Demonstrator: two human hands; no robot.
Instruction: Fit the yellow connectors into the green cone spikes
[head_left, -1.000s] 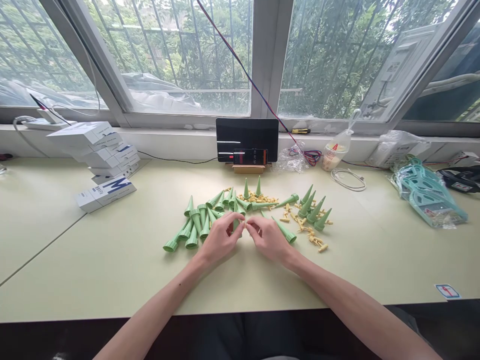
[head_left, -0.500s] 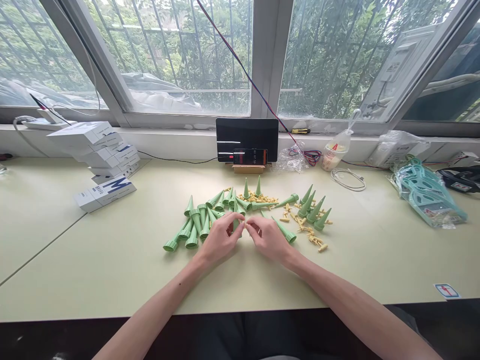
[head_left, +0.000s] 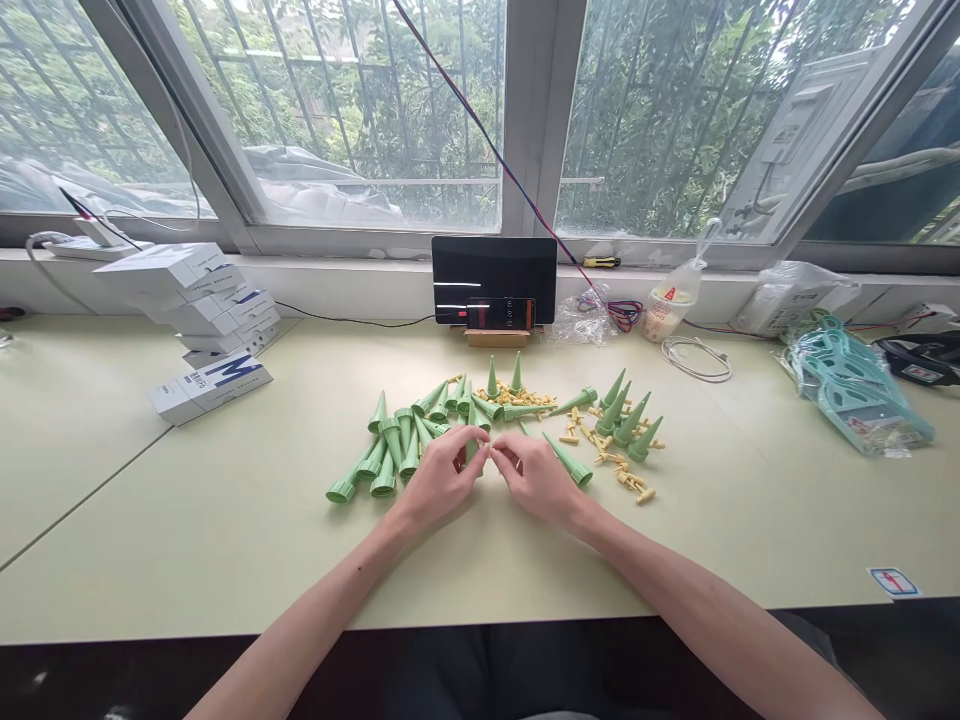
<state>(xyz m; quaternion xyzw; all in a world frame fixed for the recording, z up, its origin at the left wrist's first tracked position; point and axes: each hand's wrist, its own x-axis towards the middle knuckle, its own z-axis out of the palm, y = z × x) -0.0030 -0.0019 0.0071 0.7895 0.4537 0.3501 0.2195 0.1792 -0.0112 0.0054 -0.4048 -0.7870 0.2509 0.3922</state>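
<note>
Close together over the table, my left hand (head_left: pixel 442 470) and my right hand (head_left: pixel 534 475) meet at the fingertips. A green plastic cone-shaped spike (head_left: pixel 471 448) is held in the curled fingers of my left hand, partly hidden by them. My right thumb and index finger pinch a tiny yellow plastic piece (head_left: pixel 490 452) against the left fingertips; most of it is covered. Left of the hands lies a pile of green spikes (head_left: pixel 390 440). Another green spike (head_left: pixel 571 462) lies just beside my right hand. Several more spikes (head_left: pixel 628 415) stand upright among small yellow pieces (head_left: pixel 630 480) to the right.
A tablet (head_left: pixel 495 265) with a phone (head_left: pixel 500 314) in front leans at the windowsill. White boxes (head_left: pixel 187 300) are stacked at the left. A bagged cup (head_left: pixel 670 305), a white cable (head_left: pixel 696 360) and wrapped turquoise plastic parts (head_left: pixel 855 390) are at the right.
Both hands keep practically the same pose and place, fingertips together. The digits on the phone screen have changed.
</note>
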